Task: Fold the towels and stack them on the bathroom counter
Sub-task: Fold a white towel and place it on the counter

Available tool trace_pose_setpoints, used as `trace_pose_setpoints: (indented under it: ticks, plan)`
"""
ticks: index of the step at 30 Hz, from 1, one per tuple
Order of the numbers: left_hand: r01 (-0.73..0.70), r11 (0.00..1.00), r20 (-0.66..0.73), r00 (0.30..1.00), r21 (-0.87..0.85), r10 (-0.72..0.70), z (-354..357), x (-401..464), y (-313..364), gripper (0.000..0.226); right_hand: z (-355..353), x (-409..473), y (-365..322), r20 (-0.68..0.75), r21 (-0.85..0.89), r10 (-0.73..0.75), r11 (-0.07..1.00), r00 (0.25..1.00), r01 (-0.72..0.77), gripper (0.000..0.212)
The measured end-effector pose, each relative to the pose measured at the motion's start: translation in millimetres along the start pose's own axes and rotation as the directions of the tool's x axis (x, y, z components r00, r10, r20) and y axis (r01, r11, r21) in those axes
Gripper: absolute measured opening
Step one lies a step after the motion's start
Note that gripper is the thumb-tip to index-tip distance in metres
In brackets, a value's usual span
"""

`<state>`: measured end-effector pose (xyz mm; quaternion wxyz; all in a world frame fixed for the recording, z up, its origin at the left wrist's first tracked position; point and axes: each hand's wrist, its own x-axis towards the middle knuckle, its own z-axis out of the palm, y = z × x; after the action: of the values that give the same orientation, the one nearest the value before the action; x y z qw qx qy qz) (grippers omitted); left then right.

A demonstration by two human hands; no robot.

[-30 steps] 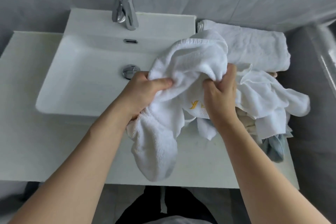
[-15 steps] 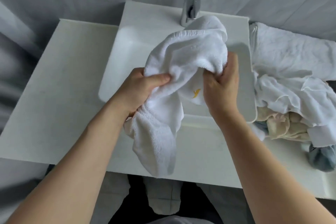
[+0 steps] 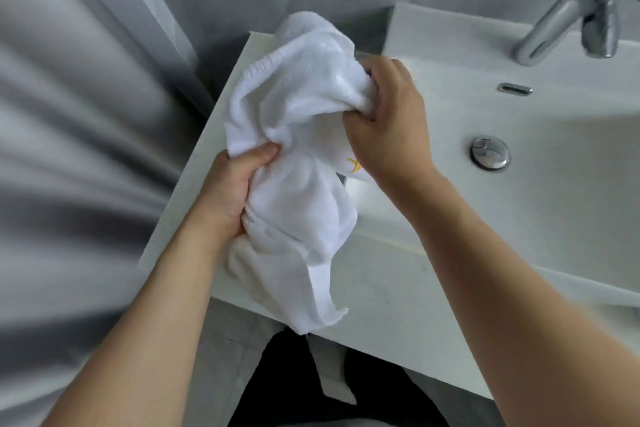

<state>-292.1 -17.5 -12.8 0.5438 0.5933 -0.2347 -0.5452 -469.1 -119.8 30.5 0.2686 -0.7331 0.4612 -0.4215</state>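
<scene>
Over the counter's (image 3: 381, 305) left end now, bunched white towel (image 3: 298, 135) moved leftward, both hands, left (image 3: 232, 191), right (image 3: 391, 118), still gripping it

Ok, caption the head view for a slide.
Both hands, left and right, grip a bunched white towel above the counter.

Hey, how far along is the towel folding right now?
Early stage. Nothing folded or stacked shows in this view. In hand: one white towel, still bunched, gripped by the left hand and the right hand above the counter left of the sink. Left: spread it, fold it, set it down; other towels are out of view.
</scene>
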Motion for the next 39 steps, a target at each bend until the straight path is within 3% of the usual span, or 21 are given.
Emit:
trace_pose_setpoints:
  ticks: [2, 4, 6, 8, 9, 10, 12, 14, 17, 20, 22, 24, 25, 27, 29, 32, 34, 35, 37, 38, 39]
  plan:
    - [0.114, 0.993, -0.05, 0.992, 0.019, -0.113, -34.4, 14.3, -6.3, 0.036, 37.7, 4.8, -8.5, -0.006, -0.119, -0.027, 0.993, 1.0, 0.026, 0.033]
    - [0.331, 0.92, -0.125, 0.942, 0.21, -0.311, -58.0, 33.9, -20.3, 0.038, 75.3, 7.4, -6.8, 0.068, -0.302, -0.013, 0.953, 0.998, 0.033, 0.042]
    - [0.509, 0.671, -0.216, 0.854, 0.54, -0.473, -75.2, 56.2, -38.9, 0.043, 109.6, 6.7, 5.8, 0.216, -0.459, 0.112, 0.888, 0.97, -0.001, 0.055]
    - [0.464, 0.337, -0.23, 0.803, 0.819, -0.549, -91.0, 73.4, -52.4, 0.054, 135.8, 2.2, 24.3, 0.319, -0.492, 0.25, 0.868, 0.914, -0.066, 0.063]
    - [0.41, 0.242, -0.224, 0.805, 0.879, -0.549, -99.5, 80.8, -53.4, 0.056, 145.2, -1.9, 34.4, 0.347, -0.47, 0.312, 0.874, 0.884, -0.124, 0.065]
    - [0.381, 0.23, -0.214, 0.821, 0.895, -0.529, -108.7, 89.0, -50.9, 0.055, 152.0, -6.7, 45.0, 0.359, -0.438, 0.383, 0.874, 0.851, -0.209, 0.066]
    - [0.369, 0.397, -0.2, 0.892, 0.84, -0.406, -127.2, 108.4, -37.7, 0.056, 164.2, -13.6, 62.7, 0.329, -0.358, 0.571, 0.812, 0.752, -0.46, 0.069]
    - [0.295, 0.639, -0.198, 0.955, 0.71, -0.22, -138.0, 134.5, -21.6, 0.048, 175.2, -15.0, 74.8, 0.18, -0.272, 0.778, 0.628, 0.602, -0.73, 0.064]
    - [0.221, 0.814, -0.166, 0.974, 0.537, -0.155, -128.7, 181.3, -6.0, 0.031, 188.4, -14.3, 86.7, -0.069, -0.182, 0.917, 0.376, 0.393, -0.909, 0.053]
    - [0.28, 0.805, -0.039, 0.952, 0.523, -0.305, -108.4, 216.6, -12.1, 0.031, 197.0, -13.3, 95.1, -0.118, -0.142, 0.951, 0.27, 0.287, -0.952, 0.056]
    - [0.254, 0.693, -0.023, 0.946, 0.675, -0.324, -99.2, 228.1, -22.4, 0.028, 200.5, -12.7, 98.7, -0.085, -0.036, 0.967, 0.237, 0.239, -0.971, 0.054]
    - [0.177, 0.585, -0.035, 0.969, 0.791, -0.245, -98.8, 233.0, -25.8, 0.014, 201.2, -12.5, 99.2, -0.014, 0.166, 0.965, 0.259, 0.26, -0.951, 0.044]
    - [0.169, 0.608, -0.063, 0.979, 0.776, -0.193, -103.6, 235.8, -26.8, 0.014, 199.5, -10.5, 97.5, 0.01, 0.275, 0.96, 0.267, 0.28, -0.924, 0.039]
    - [0.211, 0.797, -0.174, 0.976, 0.566, -0.134, -116.8, 237.0, -19.8, 0.016, 191.9, 1.0, 94.2, -0.039, 0.395, 0.932, 0.346, 0.361, -0.851, 0.034]
    - [0.237, 0.916, -0.308, 0.942, 0.325, -0.135, -130.4, 236.7, -12.4, 0.012, 181.0, 26.9, 93.9, -0.165, 0.258, 0.82, 0.573, 0.549, -0.778, 0.031]
    - [0.25, 0.885, -0.344, 0.932, 0.392, -0.111, -140.2, 233.9, -8.5, 0.015, 168.6, 81.6, 90.5, -0.202, -0.175, 0.475, 0.843, 0.857, -0.508, 0.029]
    - [0.236, 0.806, -0.315, 0.947, 0.543, -0.065, -140.4, 232.1, -11.5, 0.017, 163.3, 113.6, 86.7, -0.168, -0.419, 0.313, 0.836, 0.935, -0.355, 0.039]
    - [0.226, 0.708, -0.308, 0.951, 0.669, -0.013, -139.9, 231.5, -13.9, 0.018, 163.4, 121.4, 85.7, -0.151, -0.529, 0.272, 0.79, 0.95, -0.31, 0.046]
    - [0.175, 0.367, -0.256, 0.949, 0.914, 0.185, -136.2, 227.0, -18.0, 0.034, 172.8, 119.9, 82.7, -0.102, -0.662, 0.243, 0.708, 0.965, -0.248, 0.055]
    - [0.082, 0.257, -0.163, 0.937, 0.963, 0.309, -131.2, 225.2, -19.6, 0.045, 183.4, 110.7, 80.2, -0.076, -0.66, 0.258, 0.711, 0.963, -0.242, 0.057]
    - [-0.053, 0.22, -0.043, 0.912, 0.974, 0.409, -124.4, 226.2, -18.3, 0.053, 196.3, 97.9, 77.3, -0.069, -0.614, 0.311, 0.735, 0.948, -0.287, 0.058]
